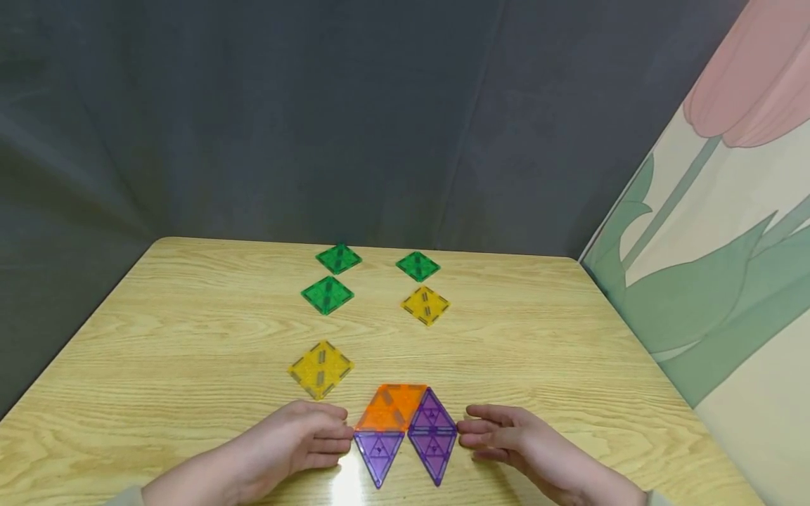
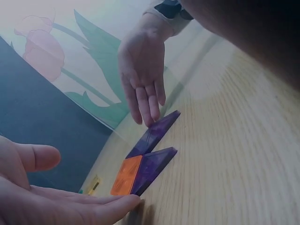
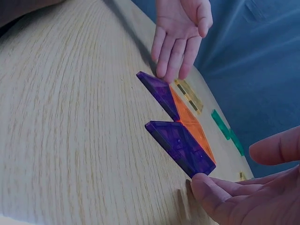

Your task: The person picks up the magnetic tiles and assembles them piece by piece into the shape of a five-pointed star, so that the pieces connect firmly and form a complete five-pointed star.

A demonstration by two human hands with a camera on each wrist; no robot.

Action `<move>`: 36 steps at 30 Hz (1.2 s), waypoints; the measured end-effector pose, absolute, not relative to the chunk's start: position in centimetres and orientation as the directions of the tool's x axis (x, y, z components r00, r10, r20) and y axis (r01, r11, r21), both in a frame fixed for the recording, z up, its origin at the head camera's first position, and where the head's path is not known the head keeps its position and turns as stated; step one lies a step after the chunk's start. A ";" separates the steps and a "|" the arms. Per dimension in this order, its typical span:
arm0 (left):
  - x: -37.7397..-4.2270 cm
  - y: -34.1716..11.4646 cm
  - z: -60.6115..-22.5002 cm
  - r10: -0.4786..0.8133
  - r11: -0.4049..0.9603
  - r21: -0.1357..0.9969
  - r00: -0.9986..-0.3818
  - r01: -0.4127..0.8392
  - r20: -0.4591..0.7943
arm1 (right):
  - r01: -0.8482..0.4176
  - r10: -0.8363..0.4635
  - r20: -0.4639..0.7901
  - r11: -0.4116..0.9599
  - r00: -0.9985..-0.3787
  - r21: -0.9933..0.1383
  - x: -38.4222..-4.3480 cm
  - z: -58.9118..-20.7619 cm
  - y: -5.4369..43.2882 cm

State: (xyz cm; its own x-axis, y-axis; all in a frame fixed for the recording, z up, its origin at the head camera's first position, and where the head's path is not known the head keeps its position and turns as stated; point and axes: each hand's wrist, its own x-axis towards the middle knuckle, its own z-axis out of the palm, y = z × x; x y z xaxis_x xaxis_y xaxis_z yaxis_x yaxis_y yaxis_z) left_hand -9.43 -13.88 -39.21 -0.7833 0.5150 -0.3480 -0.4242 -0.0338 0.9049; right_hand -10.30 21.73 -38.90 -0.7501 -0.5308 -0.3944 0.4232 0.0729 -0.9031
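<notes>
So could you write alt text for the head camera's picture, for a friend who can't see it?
A person's left hand and right hand flank an orange tile and three purple triangles laid together flat on a wood-grain table. Three green diamonds and two yellow diamonds lie farther back, with a dark backdrop behind and a tulip picture at right.

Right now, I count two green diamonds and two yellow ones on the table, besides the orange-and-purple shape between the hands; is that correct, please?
Not quite: the head view shows three green diamonds, not two. The two yellow diamonds and the orange-and-purple shape between the hands are as you say.
</notes>
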 end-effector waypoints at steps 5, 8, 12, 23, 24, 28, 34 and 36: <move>-9.5 -13.7 -39.3 0.470 -0.029 0.905 -0.805 -0.425 -0.363 | 0.434 -0.528 -0.400 0.065 -0.749 -0.898 -10.5 -39.1 21.7; -9.6 -13.7 -39.3 0.439 -0.015 0.908 -0.819 -0.418 -0.370 | 0.442 -0.515 -0.412 0.071 -0.752 -0.894 -10.5 -39.1 21.8; -9.8 -13.6 -39.2 0.426 -0.011 0.913 -0.828 -0.408 -0.365 | 0.457 -0.514 -0.419 0.059 -0.749 -0.888 -10.4 -39.1 21.8; -10.0 -13.3 -39.1 0.434 -0.008 0.900 -0.812 -0.436 -0.390 | 0.488 -0.500 -0.420 -0.005 -0.757 -0.873 -10.5 -39.3 21.6; -10.0 -13.3 -39.2 0.430 -0.010 0.899 -0.813 -0.438 -0.392 | 0.494 -0.495 -0.423 -0.015 -0.759 -0.869 -10.6 -39.3 21.6; -10.1 -13.2 -39.4 0.410 -0.022 0.886 -0.812 -0.464 -0.415 | 0.517 -0.497 -0.425 -0.056 -0.757 -0.854 -10.7 -39.5 21.8; -10.0 -13.2 -40.0 0.392 -0.062 0.870 -0.814 -0.489 -0.429 | 0.538 -0.490 -0.436 -0.083 -0.755 -0.839 -10.9 -39.8 21.8; -10.0 -13.2 -40.2 0.389 -0.080 0.868 -0.817 -0.491 -0.426 | 0.536 -0.485 -0.437 -0.078 -0.758 -0.841 -10.9 -40.0 21.8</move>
